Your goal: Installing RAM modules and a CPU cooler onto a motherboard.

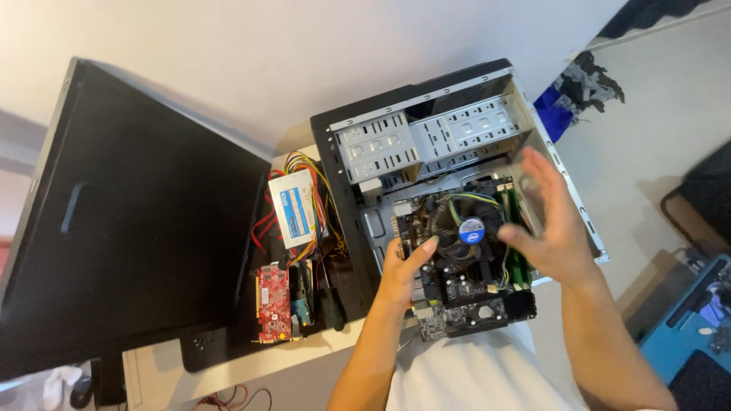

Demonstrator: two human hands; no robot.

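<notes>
An open computer case (426, 99) lies on its side on a white desk, its metal drive bays showing. A motherboard (464, 293) with a round cooler fan (466, 224) sits tilted in the case opening. My left hand (402, 266) grips the board's left edge, thumb pointing toward the fan. My right hand (550, 221) is at the board's right side by the green memory sticks (519, 262); its fingers curl around that edge, and the hand is blurred.
A large black side panel (129, 221) leans at the left. Beside the case lie a power supply (295, 209) with coloured cables, a red expansion card (274, 303) and a screwdriver (331, 304). A blue toolbox (685, 327) is on the floor at the right.
</notes>
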